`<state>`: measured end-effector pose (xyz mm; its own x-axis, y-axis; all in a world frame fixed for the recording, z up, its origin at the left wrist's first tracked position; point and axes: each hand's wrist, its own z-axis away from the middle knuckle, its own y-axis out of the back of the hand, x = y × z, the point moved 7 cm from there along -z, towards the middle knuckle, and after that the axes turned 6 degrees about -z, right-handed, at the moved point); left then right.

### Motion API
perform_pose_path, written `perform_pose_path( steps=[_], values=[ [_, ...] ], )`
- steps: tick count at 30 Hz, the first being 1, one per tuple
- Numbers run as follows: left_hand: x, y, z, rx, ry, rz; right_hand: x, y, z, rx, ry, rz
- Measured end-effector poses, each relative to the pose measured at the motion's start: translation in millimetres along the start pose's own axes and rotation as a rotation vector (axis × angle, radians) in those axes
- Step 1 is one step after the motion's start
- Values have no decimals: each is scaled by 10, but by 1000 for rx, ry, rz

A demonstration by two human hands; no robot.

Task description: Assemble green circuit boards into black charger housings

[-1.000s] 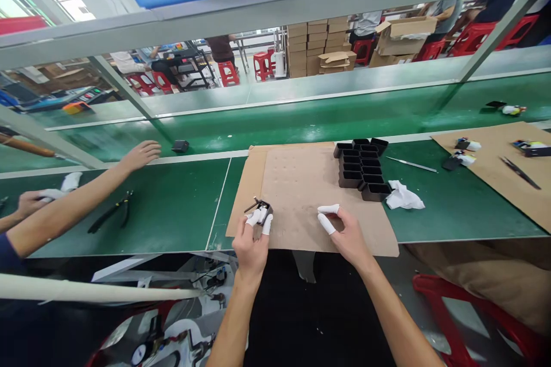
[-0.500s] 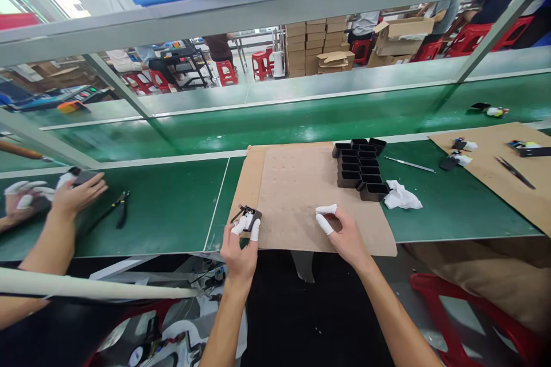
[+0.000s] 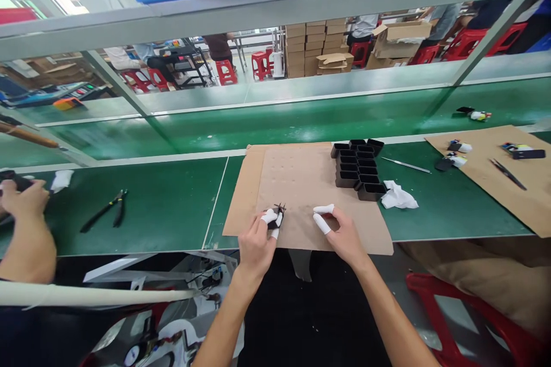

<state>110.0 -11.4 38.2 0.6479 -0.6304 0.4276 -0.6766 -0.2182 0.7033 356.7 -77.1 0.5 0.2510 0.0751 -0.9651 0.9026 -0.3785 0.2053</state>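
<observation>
My left hand [image 3: 257, 241], with white finger cots on its fingertips, grips a small black housing [image 3: 275, 219] over the cardboard sheet [image 3: 297, 183]. Thin dark pieces stick up from the housing; the fingers cover much of it. To its right, my right hand [image 3: 344, 235] hovers over the same sheet. Its thumb and forefinger, also in white cots, are held slightly apart with nothing visible between them. Beyond that hand, a cluster of empty-looking black housings [image 3: 358, 167] stands at the sheet's right side.
A crumpled white cloth [image 3: 399, 195] and metal tweezers [image 3: 407, 165] lie right of the housings. Farther right, dark tweezers [image 3: 508, 174] and small wired parts [image 3: 451, 160] rest on brown paper. Black pliers [image 3: 105, 211] lie left, near a co-worker's hand [image 3: 28, 200]. A shelf beam [image 3: 258, 8] crosses above.
My left hand has moved right with the black housing, closer to my right hand, which keeps its pose. The co-worker's hands at the left have moved farther left with a dark part.
</observation>
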Motion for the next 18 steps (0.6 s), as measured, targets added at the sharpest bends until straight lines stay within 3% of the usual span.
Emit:
perform_pose_path(
  steps=[4,7,11,15,18],
  values=[
    [-72,-153,-393,-300,11,57,5,5,6,5,-6,-22],
    [-152,-252,-600,-397,-6,98,-9,14,9,8,2,-33],
    [-242,-278,-763,-411,-18,128,-16,38,4,14,-6,-56],
    [-342,-109,-1005,-309,109,267,-13,53,-3,10,0,-77],
    [-379,-81,-1183,-360,174,344,-2,66,-3,13,-2,-89]
  ],
)
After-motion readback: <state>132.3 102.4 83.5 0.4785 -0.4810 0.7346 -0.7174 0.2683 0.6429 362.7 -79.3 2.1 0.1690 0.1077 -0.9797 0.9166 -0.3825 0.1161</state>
